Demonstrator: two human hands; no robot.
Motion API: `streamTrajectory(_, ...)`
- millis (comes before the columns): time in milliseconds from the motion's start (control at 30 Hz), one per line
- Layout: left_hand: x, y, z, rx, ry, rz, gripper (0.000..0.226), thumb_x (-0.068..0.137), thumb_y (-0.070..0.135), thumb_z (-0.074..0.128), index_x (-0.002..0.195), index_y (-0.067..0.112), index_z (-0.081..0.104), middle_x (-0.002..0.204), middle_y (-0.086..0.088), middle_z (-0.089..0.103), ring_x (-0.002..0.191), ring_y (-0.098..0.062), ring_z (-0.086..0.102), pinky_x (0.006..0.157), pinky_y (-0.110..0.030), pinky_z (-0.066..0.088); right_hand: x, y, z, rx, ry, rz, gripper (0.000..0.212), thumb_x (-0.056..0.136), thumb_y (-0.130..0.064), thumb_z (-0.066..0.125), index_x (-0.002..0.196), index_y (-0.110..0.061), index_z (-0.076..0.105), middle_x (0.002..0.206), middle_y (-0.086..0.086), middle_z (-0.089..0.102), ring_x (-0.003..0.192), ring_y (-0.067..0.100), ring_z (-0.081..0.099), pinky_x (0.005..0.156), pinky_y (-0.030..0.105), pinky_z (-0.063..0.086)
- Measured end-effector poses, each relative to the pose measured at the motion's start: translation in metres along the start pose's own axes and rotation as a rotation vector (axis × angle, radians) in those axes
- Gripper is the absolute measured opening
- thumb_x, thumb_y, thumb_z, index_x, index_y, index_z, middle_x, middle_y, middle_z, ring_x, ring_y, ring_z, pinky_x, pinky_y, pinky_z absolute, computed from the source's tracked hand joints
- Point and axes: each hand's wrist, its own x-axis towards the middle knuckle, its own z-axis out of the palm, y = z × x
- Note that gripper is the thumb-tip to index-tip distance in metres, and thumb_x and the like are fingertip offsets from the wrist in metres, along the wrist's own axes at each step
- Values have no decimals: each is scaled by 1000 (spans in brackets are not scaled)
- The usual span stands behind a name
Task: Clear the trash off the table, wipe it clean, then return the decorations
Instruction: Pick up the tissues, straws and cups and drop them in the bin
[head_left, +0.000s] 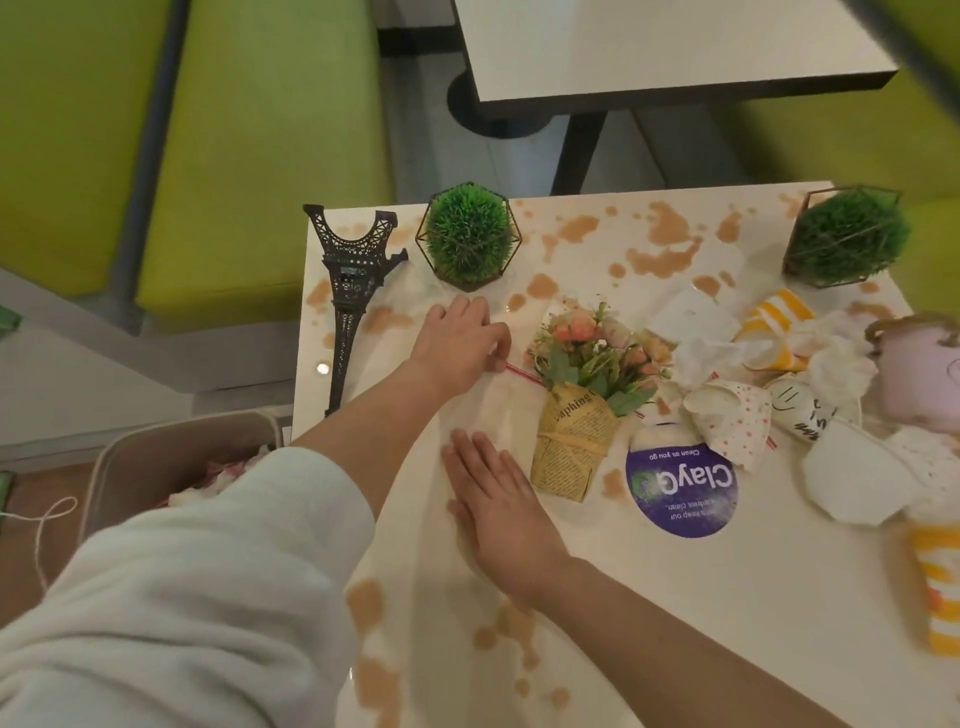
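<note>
My left hand (460, 338) reaches over the white table (727, 597), its fingertips pinched on the end of a red-striped straw (524, 375) that runs under a paper-wrapped flower bouquet (582, 405). Nearer to me, my right hand (498, 499) lies flat, fingers together, on a thin translucent sheet (498, 415) on the tabletop. Crumpled paper cups and tissues (732, 415) are piled right of the bouquet, among them a yellow-striped cup (779, 322). Brown spill stains (665, 249) dot the table. A metal tower model (353, 280) lies on its side at the left edge.
Two caged green plant balls (467, 236) (847, 239) stand at the far corners. A purple round sticker (685, 488) is on the table, a pink pouch-like thing (919, 374) at the right edge. A bin (130, 467) holding trash stands lower left. Green benches (249, 130) and another table (649, 47) lie beyond.
</note>
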Motion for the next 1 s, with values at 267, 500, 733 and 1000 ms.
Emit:
streamTrajectory(267,-13,7,-3,168,-52,38,28,101,33,39,119,19,55,121,-5,50,116,-27,41,95,-38,30,0,-1,-2,-27,-23,16,66,95,-43,-3,156,-18,1,161,-6,-15,146,10,-22,117,28,-16)
streamTrajectory(500,-78,-25,-22,13,16,-138,15,100,33,48,111,26,54,110,5,62,112,-21,48,90,-34,29,1,-1,-3,-56,-89,48,75,83,-50,-14,154,-25,-10,157,-12,-27,139,5,-34,109,22,-26)
streamTrajectory(733,-176,-34,-37,-672,222,-587,15,97,33,53,107,35,64,94,10,60,80,-6,55,69,-31,44,2,-6,-13,-93,-131,71,57,106,-33,19,155,-21,-7,160,-7,-19,146,11,-20,121,33,-9)
streamTrajectory(1000,-280,-41,-17,-927,447,-1048,14,95,25,58,110,25,61,89,13,63,78,-3,60,65,-17,45,18,-24,-30,-141,-212,170,90,92,-58,51,156,-15,4,163,-2,-6,150,18,-5,122,36,6)
